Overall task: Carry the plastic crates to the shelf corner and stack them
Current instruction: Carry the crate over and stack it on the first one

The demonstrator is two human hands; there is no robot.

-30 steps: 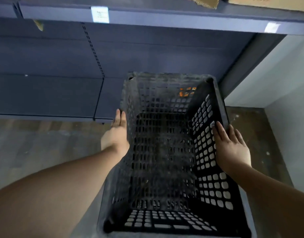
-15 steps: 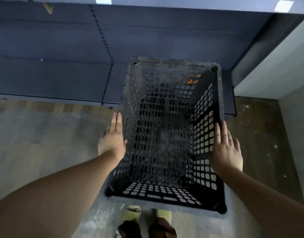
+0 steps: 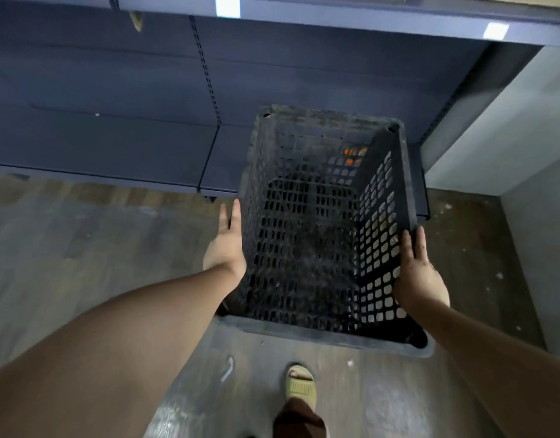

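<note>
A black perforated plastic crate [image 3: 307, 248] is held in front of me, its open top facing me and its far end over the edge of the low shelf. My left hand [image 3: 226, 245] presses flat against its left outer wall. My right hand [image 3: 419, 273] presses flat against its right wall, fingers stretched along the rim. Something orange [image 3: 353, 155] shows through the holes at the crate's far right corner; what it is I cannot tell.
Dark blue metal shelving [image 3: 114, 143] runs along the back, with an upper shelf [image 3: 335, 17] overhead. A pale wall [image 3: 509, 121] forms the corner at right. Below is worn grey floor [image 3: 82, 248] and my foot in a yellowish sandal [image 3: 300, 387].
The crate has moved away from me and lower toward the shelf corner. My view has tilted down, so the floor and one sandalled foot now show below the crate.
</note>
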